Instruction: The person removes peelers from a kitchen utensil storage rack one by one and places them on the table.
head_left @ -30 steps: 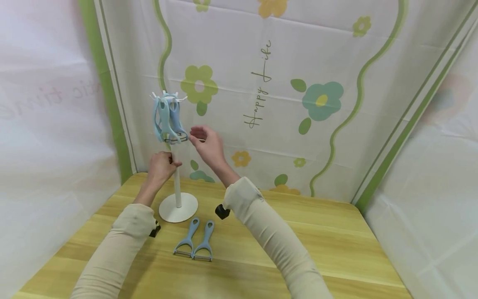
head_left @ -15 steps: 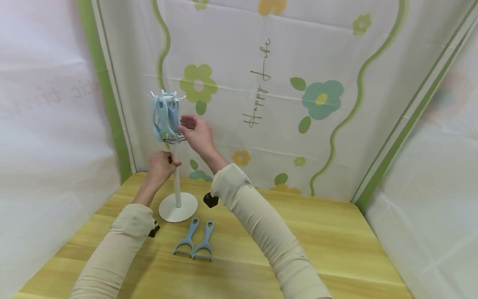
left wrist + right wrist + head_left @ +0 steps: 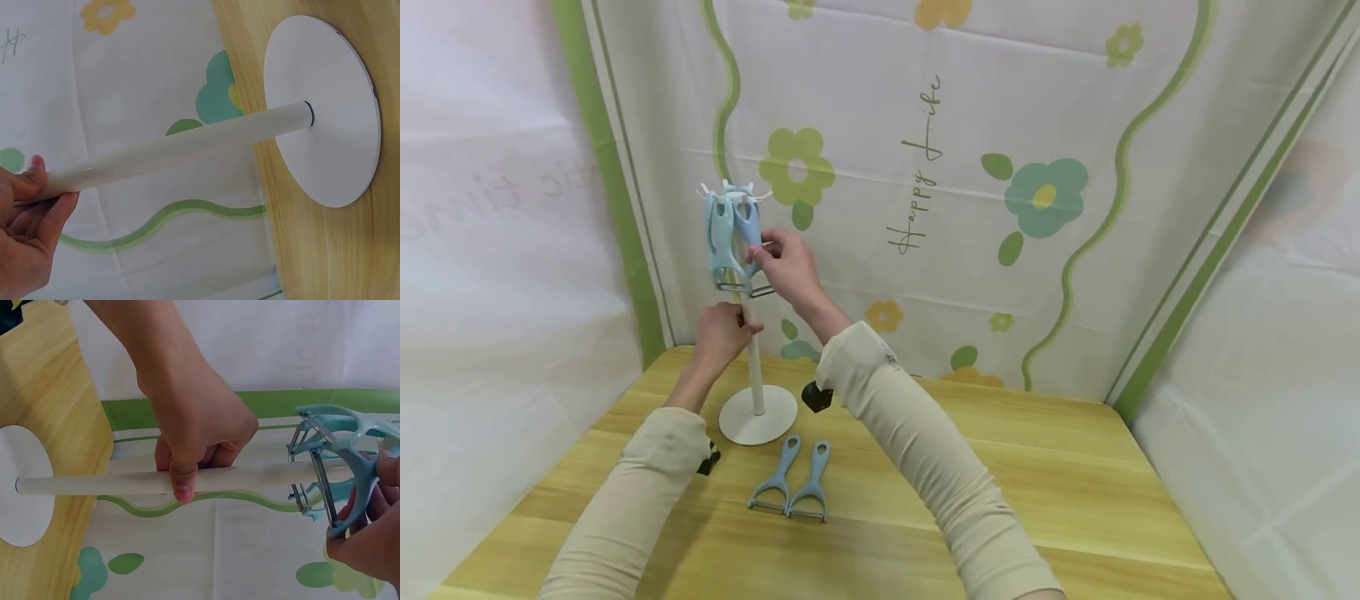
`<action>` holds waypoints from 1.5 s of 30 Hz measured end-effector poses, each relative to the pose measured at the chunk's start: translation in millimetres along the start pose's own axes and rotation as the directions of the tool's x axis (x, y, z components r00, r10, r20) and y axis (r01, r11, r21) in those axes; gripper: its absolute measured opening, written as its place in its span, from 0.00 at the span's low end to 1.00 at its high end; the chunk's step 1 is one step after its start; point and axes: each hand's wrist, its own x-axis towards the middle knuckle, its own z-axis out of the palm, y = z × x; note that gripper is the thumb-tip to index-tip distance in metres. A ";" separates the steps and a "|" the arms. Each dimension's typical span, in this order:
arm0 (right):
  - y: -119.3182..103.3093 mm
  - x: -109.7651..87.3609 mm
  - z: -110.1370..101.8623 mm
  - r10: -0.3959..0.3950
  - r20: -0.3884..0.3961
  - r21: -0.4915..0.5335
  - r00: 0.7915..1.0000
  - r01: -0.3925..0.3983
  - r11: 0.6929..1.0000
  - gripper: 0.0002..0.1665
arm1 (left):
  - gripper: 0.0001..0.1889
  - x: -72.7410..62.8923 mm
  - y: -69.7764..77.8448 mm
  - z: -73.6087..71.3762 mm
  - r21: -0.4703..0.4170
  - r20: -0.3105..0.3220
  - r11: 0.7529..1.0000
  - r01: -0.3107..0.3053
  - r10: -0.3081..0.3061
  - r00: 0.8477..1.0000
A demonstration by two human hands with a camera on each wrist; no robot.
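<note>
A white stand with a thin pole [image 3: 756, 375] and round base [image 3: 758, 429] rises from the table. My left hand [image 3: 718, 337] grips the pole below several hanging peelers; the left wrist view shows thumb and fingers around the pole [image 3: 181, 147]. Up at the hooks [image 3: 705, 191], my right hand [image 3: 790, 267] pinches the handle of a blue peeler [image 3: 747, 218], whose top hole sits at a hook. Beside it hangs a light teal peeler [image 3: 722, 229]. In the right wrist view, my right hand [image 3: 369, 547] is partly cut off by the frame's edge.
Two blue peelers, the left one [image 3: 782, 467] and the right one [image 3: 812, 479], lie side by side in front of the base on the wooden table [image 3: 1000, 500]. Close behind the stand hangs a flowered curtain [image 3: 865, 108], with further white curtains at both sides.
My right hand has come left to the hanging peelers and now pinches the blue one. The hanging peelers have shifted slightly. My left hand keeps its place on the pole.
</note>
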 end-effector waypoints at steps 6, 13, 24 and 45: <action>-3.2 -1.0 -2.4 0.001 -0.029 0.021 1.000 0.000 1.000 0.10 | 0.14 -0.3 1.3 -0.6 -0.006 0.016 1.000 0.022 -0.022 1.000; -9.2 -2.7 -6.4 0.011 -0.013 0.035 1.000 -0.010 0.999 0.12 | 0.14 0.0 2.4 -2.7 0.005 0.032 0.999 0.035 -0.035 0.999; -12.2 -12.9 -16.4 -0.005 0.007 0.111 1.000 0.004 0.994 0.12 | 0.14 -1.0 3.6 -4.0 -0.021 0.050 0.999 0.042 -0.041 0.998; 21.6 -50.6 -26.2 0.085 0.084 0.216 0.993 -0.102 0.971 0.10 | 0.08 -1.1 5.3 -6.5 0.003 0.054 1.000 0.024 -0.024 0.998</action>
